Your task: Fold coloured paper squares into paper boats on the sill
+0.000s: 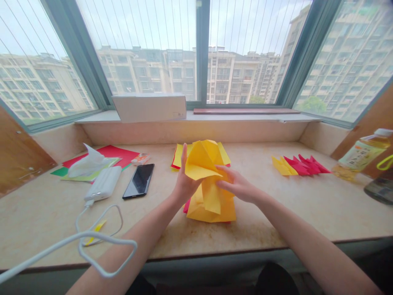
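Observation:
A partly folded yellow paper sheet (203, 160) is held up above the stone counter (276, 213), in the middle of the view. My left hand (183, 182) grips its left side, fingers upright behind the sheet. My right hand (237, 184) pinches the paper's right fold, fingertips pressed onto it. Beneath them lies a stack of yellow and red papers (215, 209). More yellow and red sheets (177, 157) lie just behind the held paper.
Folded yellow and red paper pieces (299, 165) sit in a row at right. A black phone (139, 181), white power bank (103, 183) with cable (92, 241), tissue (87, 163) on coloured sheets, a bottle (362, 153) at far right, a white box (150, 107) on the sill.

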Demonstrator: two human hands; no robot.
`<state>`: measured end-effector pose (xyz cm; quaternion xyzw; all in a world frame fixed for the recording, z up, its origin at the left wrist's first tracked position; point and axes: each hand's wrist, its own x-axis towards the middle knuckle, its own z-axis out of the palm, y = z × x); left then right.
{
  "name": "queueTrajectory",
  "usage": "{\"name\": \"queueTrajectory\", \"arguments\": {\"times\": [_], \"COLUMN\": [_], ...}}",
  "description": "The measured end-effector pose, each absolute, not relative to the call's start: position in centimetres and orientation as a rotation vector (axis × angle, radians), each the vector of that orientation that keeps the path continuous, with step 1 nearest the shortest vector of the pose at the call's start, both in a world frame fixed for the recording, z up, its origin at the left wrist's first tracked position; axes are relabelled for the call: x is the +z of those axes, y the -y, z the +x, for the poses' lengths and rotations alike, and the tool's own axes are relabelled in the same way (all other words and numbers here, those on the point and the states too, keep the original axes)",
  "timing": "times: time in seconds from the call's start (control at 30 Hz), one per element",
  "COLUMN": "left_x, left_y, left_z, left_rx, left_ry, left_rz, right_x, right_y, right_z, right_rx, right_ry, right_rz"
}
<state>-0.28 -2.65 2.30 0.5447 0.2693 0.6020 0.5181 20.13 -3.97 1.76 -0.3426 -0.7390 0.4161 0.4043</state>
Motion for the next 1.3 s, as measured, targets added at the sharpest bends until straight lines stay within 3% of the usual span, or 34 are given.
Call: {"name": "queueTrajectory", "arguments": {"times": [0.2, 0.47, 0.73, 0.87, 1.3], "left_x": [2.1, 2.1, 2.6, 2.7, 1.9], "left_y": [2.8, 3.3, 3.1, 3.0, 1.5], "left_z": [-0.3, -0.9, -1.2, -0.8, -1.0], "left_rx": [1.495, 1.303, 1.300, 1.305, 1.433], "left_ry": [-0.682, -0.576, -0.522, -0.654, -0.983], "left_rz": [1.692, 1.907, 1.588, 1.516, 1.745], "right_x": [2.5, 2.6, 2.2, 2.3, 2.1], "right_y": [4.0, 3.6, 2.8, 3.2, 3.3], "right_z": [19.9, 20.3, 22.3, 22.1, 21.8], "right_rx": [1.033, 0.894, -0.044, -0.265, -0.276], "right_ry": [1.925, 1.692, 1.837, 1.985, 2.031], "right_rz": [-0.824, -0.849, -1.135, -1.262, -1.324]}}
